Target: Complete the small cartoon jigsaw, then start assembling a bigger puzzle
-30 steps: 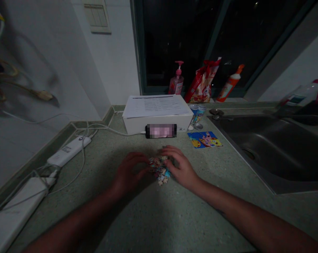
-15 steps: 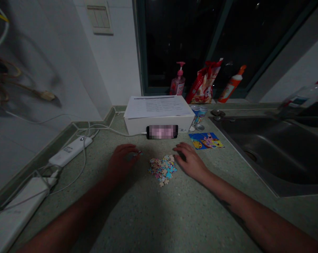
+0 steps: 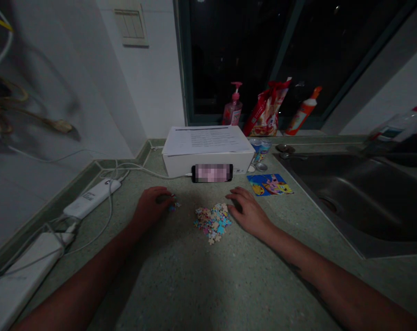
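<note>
Across the speckled worktop (image 3: 208, 285) under a dark window (image 3: 229, 46), from the head view, held the left hand (image 3: 152, 204) beside a few loose puzzle pieces (image 3: 172, 208), grip curled close, but could not tell whether pinching any. Held the right hand (image 3: 250, 211) just beside the larger puzzle heap (image 3: 213, 223), grip apart, perhaps to leave the pieces uncovered. Saw the phone (image 3: 211, 174) propped against the white box (image 3: 177, 163), presumably to face outward, and the picture card (image 3: 270, 184) flat beyond the right hand, likely for easy viewing.

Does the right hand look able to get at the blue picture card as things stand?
Probably yes: the blue picture card lies just beyond the right hand, with nothing visible standing between them.
</note>
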### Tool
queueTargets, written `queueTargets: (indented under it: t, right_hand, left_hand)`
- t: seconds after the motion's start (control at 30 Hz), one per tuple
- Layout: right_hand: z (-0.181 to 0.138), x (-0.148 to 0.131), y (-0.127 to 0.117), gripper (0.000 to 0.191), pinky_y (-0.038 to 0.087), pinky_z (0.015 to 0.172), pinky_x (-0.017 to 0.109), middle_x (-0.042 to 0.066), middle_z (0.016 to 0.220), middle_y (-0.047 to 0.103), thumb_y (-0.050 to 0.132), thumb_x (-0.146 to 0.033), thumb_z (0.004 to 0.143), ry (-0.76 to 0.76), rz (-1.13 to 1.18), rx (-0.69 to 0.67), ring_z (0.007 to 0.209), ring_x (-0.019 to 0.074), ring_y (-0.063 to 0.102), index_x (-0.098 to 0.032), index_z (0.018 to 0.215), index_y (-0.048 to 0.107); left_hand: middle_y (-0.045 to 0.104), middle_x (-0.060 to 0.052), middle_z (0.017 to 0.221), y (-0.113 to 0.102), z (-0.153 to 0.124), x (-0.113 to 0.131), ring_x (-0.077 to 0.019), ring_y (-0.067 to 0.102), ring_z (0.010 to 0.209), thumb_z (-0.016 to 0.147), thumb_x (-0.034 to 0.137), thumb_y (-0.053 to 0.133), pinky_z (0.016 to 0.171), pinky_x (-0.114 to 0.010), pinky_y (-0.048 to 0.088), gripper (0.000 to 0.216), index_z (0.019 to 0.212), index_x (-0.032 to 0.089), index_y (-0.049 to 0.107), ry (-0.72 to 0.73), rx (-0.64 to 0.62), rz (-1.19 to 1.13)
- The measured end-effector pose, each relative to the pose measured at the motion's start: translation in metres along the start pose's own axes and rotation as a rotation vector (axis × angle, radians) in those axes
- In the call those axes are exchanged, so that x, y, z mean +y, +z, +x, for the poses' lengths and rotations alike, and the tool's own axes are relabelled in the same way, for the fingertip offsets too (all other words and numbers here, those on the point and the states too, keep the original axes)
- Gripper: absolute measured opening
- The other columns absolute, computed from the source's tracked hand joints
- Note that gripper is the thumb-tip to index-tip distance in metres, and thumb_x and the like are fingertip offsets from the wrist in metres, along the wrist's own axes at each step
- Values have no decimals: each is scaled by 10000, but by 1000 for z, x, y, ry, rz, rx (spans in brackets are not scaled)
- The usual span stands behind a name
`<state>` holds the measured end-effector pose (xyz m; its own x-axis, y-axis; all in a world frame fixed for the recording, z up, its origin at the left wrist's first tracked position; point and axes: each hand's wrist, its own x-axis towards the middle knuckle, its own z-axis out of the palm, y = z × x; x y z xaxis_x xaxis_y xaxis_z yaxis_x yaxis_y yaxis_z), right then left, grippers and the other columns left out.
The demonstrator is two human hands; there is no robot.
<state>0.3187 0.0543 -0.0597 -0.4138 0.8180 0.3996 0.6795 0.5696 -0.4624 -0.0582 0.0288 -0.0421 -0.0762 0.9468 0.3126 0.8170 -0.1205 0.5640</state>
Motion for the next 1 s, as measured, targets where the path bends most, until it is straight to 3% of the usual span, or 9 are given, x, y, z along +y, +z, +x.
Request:
queueTargets:
  t: [0.77,1.0]
  right_hand:
    - [0,0,-1,240,489,1174,627,167,1349,710,620,-182,957,-28,55,28,1379,354,604,-216,1125,788]
    - [0,-6,-6,345,465,1202,628,129,1400,692,577,-104,912,-133,81,11,1427,337,566,-252,1134,795]
  left_hand:
    - [807,-108,1236,5,3,-5,-366,734,1172,879,426,713,1087,-569,529,229,966,280,868,60,-46,170]
    - [812,-126,1204,4,-2,-3,-354,719,1195,870,443,667,1122,-552,509,297,1005,238,835,36,55,74]
